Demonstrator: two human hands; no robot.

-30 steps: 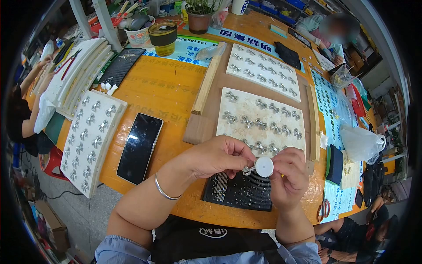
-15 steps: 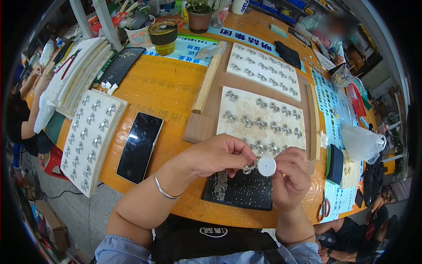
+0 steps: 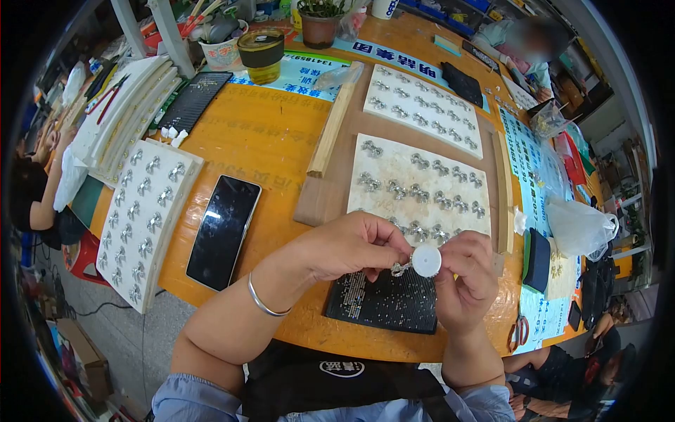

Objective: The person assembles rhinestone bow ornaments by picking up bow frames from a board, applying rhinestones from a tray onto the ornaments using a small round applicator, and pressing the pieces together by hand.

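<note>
My left hand [image 3: 351, 246] pinches a small silver ornament [image 3: 399, 269] with sparkling stones, its shape partly hidden by the fingers. Close beside it, my right hand [image 3: 467, 281] is closed on a white round disc-ended piece [image 3: 426, 261]; fingers cover the rest of it. The disc's edge is near or against the ornament, and I cannot tell if they touch. Under both hands lies a black ribbed tray [image 3: 387, 309] scattered with tiny stones. Just beyond them, a white board [image 3: 383, 207] carries rows of silver bow-shaped ornaments.
Another board of ornaments [image 3: 422, 130] lies behind, between wooden rails [image 3: 332, 133]. To the left are a phone [image 3: 223, 232], stacked boards [image 3: 144, 281] and pliers [image 3: 109, 98]. Scissors [image 3: 519, 333] and a plastic bag [image 3: 578, 225] lie right. Other people sit left, far right and lower right.
The white disc has shifted very slightly upward, along with a small tilt of the view. Both hands keep the same hold.
</note>
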